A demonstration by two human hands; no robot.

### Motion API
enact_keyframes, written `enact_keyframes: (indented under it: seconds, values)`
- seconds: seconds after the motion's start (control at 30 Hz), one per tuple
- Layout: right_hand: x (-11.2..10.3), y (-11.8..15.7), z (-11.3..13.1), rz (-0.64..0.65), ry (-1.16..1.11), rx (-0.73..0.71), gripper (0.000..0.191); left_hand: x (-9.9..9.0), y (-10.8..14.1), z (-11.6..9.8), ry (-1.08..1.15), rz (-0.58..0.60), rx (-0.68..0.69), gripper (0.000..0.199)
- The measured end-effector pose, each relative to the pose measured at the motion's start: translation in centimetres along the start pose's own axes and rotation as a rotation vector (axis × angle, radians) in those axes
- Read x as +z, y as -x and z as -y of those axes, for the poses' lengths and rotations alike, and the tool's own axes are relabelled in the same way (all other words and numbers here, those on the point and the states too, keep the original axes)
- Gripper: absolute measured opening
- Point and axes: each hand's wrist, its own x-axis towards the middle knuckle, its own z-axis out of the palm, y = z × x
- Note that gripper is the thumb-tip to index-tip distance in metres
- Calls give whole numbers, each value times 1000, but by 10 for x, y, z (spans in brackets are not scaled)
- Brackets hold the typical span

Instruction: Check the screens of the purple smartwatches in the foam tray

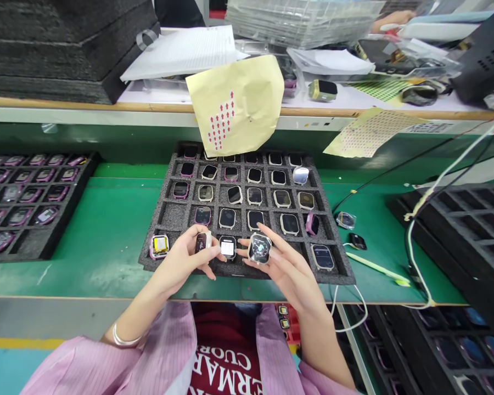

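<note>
My left hand is closed around a smartwatch body with a lit dark screen, held over the front row of a black foam tray. My right hand grips another smartwatch body by its edges; a round dial glows on its face. Between the two hands, a watch with a bright white screen sits in the tray. At the front left corner, a pink-rimmed watch case shows a yellow part inside. Several more watches fill the compartments behind.
Another foam tray of pink watches lies at left. Stacked foam trays stand at right, near a white cable and a green pen-like tool. Yellow sticker sheets hang from the shelf over the tray's back row.
</note>
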Motion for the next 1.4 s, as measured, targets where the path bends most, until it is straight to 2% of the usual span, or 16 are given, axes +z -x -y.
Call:
enact_keyframes:
  seconds: [0.17, 0.43, 0.63, 0.93, 1.17, 1.4]
  values:
    - [-1, -1, -4, -16, -21, -21, 48, -3, -2, 2, 116, 26, -41, 35]
    - [2, -2, -4, -31, 30, -65, 36, -1, 0, -1, 225, 22, -75, 31]
    - [3, -2, -7, -45, 34, -101, 41, 1, 3, -2, 210, 26, -65, 34]
    - [6, -2, -10, -98, 161, -121, 42, -1, 5, 7, 96, 76, 13, 52]
    - [10, 4, -6, -129, 210, -127, 44, 3, 5, 4, 70, 60, 8, 44]
    - [5, 12, -5, -131, 241, -101, 43, 4, 2, 4, 57, 14, 24, 42]
